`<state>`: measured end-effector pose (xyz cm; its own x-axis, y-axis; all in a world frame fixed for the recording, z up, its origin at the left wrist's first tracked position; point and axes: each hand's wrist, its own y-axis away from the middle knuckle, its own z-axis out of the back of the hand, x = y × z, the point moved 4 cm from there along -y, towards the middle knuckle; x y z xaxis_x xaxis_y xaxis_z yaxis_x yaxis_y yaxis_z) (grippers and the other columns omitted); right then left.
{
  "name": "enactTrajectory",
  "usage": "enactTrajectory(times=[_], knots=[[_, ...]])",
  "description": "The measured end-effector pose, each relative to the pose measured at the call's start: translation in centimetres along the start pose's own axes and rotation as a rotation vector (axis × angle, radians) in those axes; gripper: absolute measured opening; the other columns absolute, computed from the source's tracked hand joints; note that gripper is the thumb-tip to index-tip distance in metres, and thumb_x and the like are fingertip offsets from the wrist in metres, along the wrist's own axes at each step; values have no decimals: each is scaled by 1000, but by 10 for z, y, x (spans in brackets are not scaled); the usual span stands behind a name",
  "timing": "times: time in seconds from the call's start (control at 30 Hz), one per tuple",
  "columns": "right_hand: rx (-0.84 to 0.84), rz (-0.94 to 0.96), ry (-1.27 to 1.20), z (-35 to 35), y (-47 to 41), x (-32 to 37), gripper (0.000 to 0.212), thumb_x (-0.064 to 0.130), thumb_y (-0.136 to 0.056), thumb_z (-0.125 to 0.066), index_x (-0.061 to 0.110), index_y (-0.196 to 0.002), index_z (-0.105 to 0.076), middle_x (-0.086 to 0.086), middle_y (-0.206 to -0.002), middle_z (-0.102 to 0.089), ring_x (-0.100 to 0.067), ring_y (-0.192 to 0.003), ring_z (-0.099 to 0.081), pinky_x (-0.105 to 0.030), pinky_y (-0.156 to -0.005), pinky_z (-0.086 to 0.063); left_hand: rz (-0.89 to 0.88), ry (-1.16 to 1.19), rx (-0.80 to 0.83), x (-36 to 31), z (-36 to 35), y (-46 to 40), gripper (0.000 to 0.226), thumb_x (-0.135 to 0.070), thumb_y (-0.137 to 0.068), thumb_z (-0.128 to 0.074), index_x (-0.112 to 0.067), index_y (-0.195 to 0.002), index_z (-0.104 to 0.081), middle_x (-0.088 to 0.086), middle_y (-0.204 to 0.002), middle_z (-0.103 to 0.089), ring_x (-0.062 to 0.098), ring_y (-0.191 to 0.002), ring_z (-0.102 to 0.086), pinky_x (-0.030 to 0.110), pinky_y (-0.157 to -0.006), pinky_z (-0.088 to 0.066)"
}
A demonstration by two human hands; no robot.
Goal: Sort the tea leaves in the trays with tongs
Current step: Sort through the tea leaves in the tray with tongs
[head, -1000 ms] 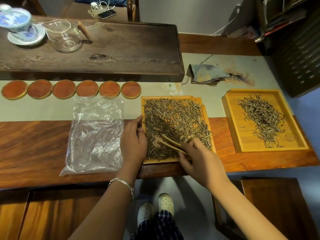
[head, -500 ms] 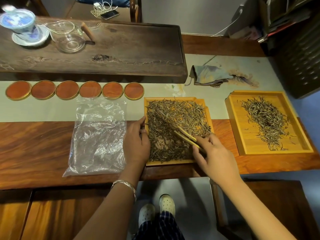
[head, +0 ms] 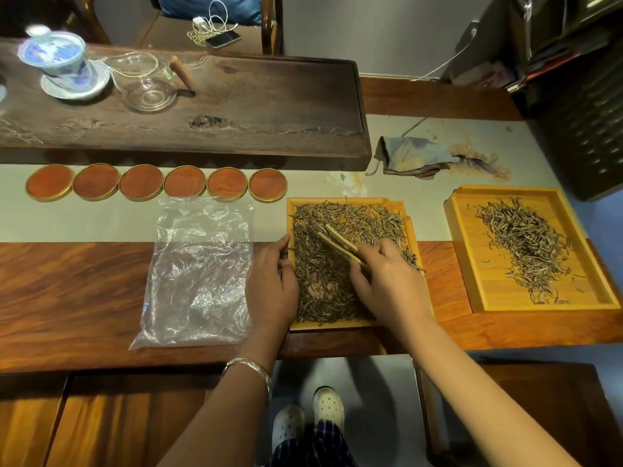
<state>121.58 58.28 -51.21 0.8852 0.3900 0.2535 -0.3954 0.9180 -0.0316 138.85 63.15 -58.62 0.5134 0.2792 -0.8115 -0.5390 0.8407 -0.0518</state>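
Centrally, on the wooden desk (head: 84, 291): near tray (head: 413, 230), bamboo, shallow, spread almost edge to edge with dry tea leaves (head: 323, 284). Second tray (head: 485, 298), same make, well apart to the right, holding a smaller loose heap of sorted leaves (head: 526, 241) down its middle, with bare wood around it.

Right hand (head: 387, 284): over the near tray's right half, fingers curled closed around bamboo tongs (head: 340, 246). The tongs' two blades point up and left over the leaves, with a narrow gap between them; whether a leaf is pinched at the tips cannot be told.

Left hand (head: 271, 284): resting against the near tray's left rim, fingers loosely bent, thumb at the edge. A thin dark sliver shows at the fingertips; whether it is gripped cannot be told. Silver bangle (head: 247, 365) on that wrist.

Left of the near tray: clear plastic bag (head: 199, 271), flat and crinkled, just beside the left hand.

Behind, on a pale runner (head: 84, 217): row of six round red coasters (head: 161, 182) with gold rims. Crumpled grey cloth (head: 414, 155) to the right.

Further back: dark wooden tea board (head: 269, 109) carrying a blue-and-white lidded cup (head: 55, 59) on its saucer and a glass pitcher (head: 145, 82).
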Motion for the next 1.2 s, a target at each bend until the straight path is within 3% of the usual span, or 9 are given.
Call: enactTrajectory(times=[0.27, 0.57, 0.77, 1.03, 1.2], knots=[[56, -25, 33, -14, -30, 6, 32, 37, -98, -39, 14, -114, -55, -9, -107, -51, -30, -78, -60, -35, -57, -50, -5, 0, 4, -1, 1, 0, 42, -13, -91, -47, -26, -129, -57, 0, -118, -63, 17, -98, -59, 26, -73, -43], [62, -25, 5, -9, -29, 9, 36, 37, -98, -39, 18, -124, -54, -8, -110, -51, -29, -83, -61, -32, -59, -46, 2, -2, 1, -2, 1, 0, 42, -7, -92, -49, -24, -130, -57, 2, -117, -64, 21, -99, -59, 36, -78, -49], [59, 58, -34, -7, 12, 17, 32, 36, -95, -45, 19, -119, -58, -2, -92, -49, -23, -59, -57, -36, -45, -52, -7, -4, 6, -1, 2, 0, 42, -7, -92, -49, -23, -130, -56, 2, -118, -63, 20, -102, -59, 34, -79, -48], [23, 44, 6, -15, 10, 34, 28, 34, -92, -55, 18, -113, -65, -5, -93, -56, -21, -54, -60, -29, -41, -47, 42, 13, -23, -1, 1, 0, 38, -10, -93, -49, -19, -130, -56, 1, -115, -66, 20, -100, -61, 35, -80, -49], [33, 44, 34, -16, 10, 26, 30, 34, -93, -51, 18, -116, -63, -4, -91, -53, -21, -51, -56, -30, -38, -47, 45, 18, -19, 0, 1, 0, 38, -10, -93, -48, -20, -129, -56, 0, -115, -66, 19, -100, -61, 35, -79, -50]])
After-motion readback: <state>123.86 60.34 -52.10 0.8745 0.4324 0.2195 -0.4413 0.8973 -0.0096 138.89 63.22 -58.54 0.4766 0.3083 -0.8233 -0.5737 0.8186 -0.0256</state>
